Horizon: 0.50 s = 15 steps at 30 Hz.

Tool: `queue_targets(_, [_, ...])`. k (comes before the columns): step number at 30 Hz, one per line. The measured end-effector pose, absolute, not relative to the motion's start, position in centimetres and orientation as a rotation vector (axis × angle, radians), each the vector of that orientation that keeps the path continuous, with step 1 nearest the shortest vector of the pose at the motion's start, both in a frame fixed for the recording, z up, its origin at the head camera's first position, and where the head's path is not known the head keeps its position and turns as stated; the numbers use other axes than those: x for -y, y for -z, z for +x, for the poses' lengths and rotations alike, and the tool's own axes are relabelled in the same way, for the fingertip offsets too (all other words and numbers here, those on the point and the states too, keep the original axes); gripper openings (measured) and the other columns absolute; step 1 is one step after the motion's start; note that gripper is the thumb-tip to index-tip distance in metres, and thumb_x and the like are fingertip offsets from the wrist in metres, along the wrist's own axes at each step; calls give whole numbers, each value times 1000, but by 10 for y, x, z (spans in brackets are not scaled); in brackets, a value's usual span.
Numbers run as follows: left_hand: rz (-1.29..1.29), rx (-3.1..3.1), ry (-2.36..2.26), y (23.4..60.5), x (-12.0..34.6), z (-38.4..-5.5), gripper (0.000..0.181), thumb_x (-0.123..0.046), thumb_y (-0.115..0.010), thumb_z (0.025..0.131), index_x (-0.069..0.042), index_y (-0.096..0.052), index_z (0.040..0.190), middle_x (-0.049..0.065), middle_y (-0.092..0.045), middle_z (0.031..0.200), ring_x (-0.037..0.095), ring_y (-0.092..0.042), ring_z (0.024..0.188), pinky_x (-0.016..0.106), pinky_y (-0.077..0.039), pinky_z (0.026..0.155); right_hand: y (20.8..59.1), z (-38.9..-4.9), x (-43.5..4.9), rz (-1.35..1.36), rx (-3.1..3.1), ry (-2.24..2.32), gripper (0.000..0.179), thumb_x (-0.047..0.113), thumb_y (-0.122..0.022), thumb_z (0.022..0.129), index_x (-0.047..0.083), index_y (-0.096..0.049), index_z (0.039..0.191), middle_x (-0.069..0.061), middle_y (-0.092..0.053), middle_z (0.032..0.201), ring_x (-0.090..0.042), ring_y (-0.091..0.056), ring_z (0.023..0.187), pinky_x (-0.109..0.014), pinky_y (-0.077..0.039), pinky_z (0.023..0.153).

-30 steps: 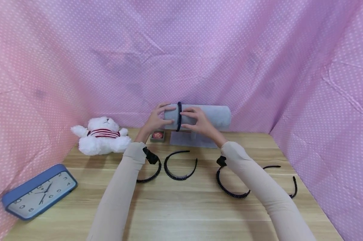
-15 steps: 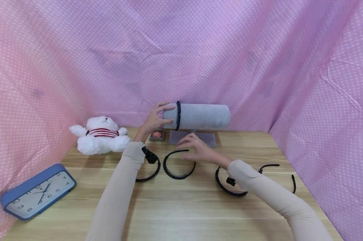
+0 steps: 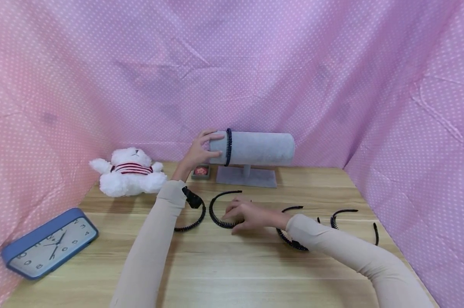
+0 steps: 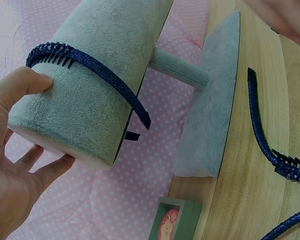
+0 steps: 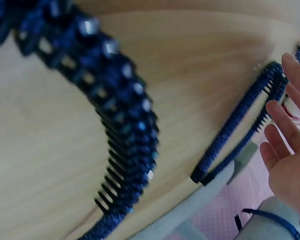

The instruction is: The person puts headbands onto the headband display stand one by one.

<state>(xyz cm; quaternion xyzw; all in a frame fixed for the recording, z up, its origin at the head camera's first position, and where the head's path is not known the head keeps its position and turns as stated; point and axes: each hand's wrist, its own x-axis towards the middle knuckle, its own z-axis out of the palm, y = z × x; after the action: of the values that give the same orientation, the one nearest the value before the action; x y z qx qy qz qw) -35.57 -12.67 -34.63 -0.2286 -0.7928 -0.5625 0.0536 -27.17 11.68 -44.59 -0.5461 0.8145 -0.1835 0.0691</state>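
A grey plush roll (image 3: 264,148) is raised on a T-shaped stand with a flat base (image 3: 268,177). My left hand (image 3: 195,152) grips the roll's left end, the thumb (image 4: 32,82) on top and the fingers around the end face. Just beside the thumb, a dark blue headband (image 4: 102,72) with beads and comb teeth goes around the roll. My right hand (image 3: 251,215) is low over the table at the front of a similar headband (image 3: 211,208). In the right wrist view its fingers are spread loosely, fingertips right at that headband's toothed part.
Another headband (image 3: 203,214) lies by the left sleeve. Two more, a headband (image 3: 282,234) under the right wrist and a headband (image 3: 333,220) farther right, lie on the wooden table. A white teddy bear (image 3: 128,186), small framed box (image 3: 201,172) and blue clock (image 3: 51,244) stand left.
My right hand has left the headband on the roll and come down toward me to the headband on the table. My left hand stays at the roll's end.
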Motion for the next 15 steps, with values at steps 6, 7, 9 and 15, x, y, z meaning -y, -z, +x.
queue_targets(6, [-695,2416,1704,346,126,-357,51,2,-75,88,2,-61,137,19,-32,163,35,-21,152,59,-32,119,451,-270,-115,-1652,-2426,542,44,24,-81,88,16,-71,130,-3,-69,116,-14,-54,105,-27,-48,90])
queue_targets(7, [-694,2417,1704,347,126,-357,51,2,-75,88,2,-61,137,19,-32,163,35,-21,153,59,-33,119,452,-270,-114,-1650,-2425,539,44,23,-81,89,16,-71,130,-3,-69,115,-13,-54,103,-25,-47,88])
queue_targets(9, [-694,2415,1712,347,126,-357,51,2,-75,88,2,-61,137,18,-31,163,35,-21,153,59,-34,119,452,-270,-113,-1647,-2419,537,43,21,-80,89,15,-71,131,-3,-69,113,-11,-54,100,-23,-47,86])
queue_targets(15, [-693,2416,1718,348,128,-358,51,2,-75,88,2,-61,137,19,-31,163,35,-21,153,59,-34,119,453,-269,-110,-1629,-2371,601,42,11,-78,90,11,-70,131,-6,-67,110,-9,-56,89,-17,-48,77])
